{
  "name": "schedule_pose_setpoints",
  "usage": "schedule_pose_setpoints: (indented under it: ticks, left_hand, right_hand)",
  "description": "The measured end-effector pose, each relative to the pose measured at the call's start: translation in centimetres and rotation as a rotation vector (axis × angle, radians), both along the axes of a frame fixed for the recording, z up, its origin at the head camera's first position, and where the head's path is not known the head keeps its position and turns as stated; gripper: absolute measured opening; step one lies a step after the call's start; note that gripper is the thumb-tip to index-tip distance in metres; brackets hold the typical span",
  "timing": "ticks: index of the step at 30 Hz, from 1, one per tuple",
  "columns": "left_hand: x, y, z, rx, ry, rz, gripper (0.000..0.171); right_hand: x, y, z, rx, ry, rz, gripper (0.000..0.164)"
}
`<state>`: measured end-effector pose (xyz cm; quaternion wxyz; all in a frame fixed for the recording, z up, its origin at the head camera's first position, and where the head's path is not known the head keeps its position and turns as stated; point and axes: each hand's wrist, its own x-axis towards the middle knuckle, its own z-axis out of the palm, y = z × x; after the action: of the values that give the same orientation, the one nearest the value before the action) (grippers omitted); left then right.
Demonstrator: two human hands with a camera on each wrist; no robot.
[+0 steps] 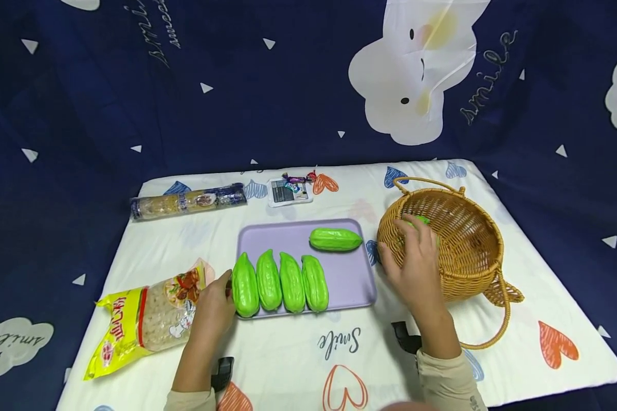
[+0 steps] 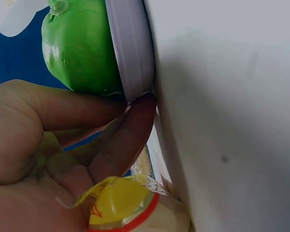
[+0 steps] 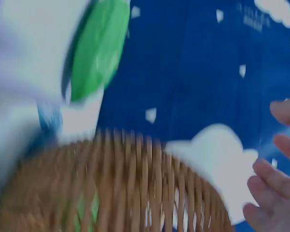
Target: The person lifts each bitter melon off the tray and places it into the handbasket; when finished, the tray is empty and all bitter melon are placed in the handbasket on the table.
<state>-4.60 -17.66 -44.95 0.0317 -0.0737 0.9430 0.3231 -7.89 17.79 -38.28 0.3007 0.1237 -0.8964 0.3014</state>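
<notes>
While the left hand [image 1: 217, 305] pinches the purple tray [image 1: 347, 279], likely to steady it, four bitter melons [image 1: 291, 283] lie just right of it, a fifth melon [image 1: 336, 239] beyond; the spread right hand [image 1: 416, 268], holding nothing, hovers over the wicker basket [image 1: 473, 268].

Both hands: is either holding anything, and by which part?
The left hand has its thumb and a fingertip at the left edge of the purple tray; pinch or mere touch cannot be told. The right hand, by the wicker basket, holds nothing.
</notes>
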Motion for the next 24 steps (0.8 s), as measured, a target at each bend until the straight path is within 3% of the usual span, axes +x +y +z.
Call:
schedule_pose_setpoints:
  ticks: [2,8,11,18,24]
  left_hand:
    - [-0.2,0.0,0.0,-0.002,0.012,-0.002,0.048]
    - [-0.3,0.2,0.1,-0.006,0.017,-0.001,0.048]
    - [-0.1,0.1,0.0,-0.006,0.011,-0.003,0.048]
    - [0.0,0.0,-0.2,-0.013,0.001,0.002,0.049]
    - [-0.1,0.0,-0.2,-0.013,0.012,0.002,0.050]
  right_hand:
    - [0.4,-1.2,-0.4,0.040,-0.055,0.097,0.049]
    - [1.6,-4.0,-2.6,0.238,-0.436,0.302,0.060]
    - [2.1,-5.0,-3.8,0.268,-0.567,0.374,0.066]
    - [3.0,-6.4,-5.4,0.296,-0.684,0.458,0.069]
    - [2.9,-6.8,-6.0,0.269,-0.672,0.449,0.065]
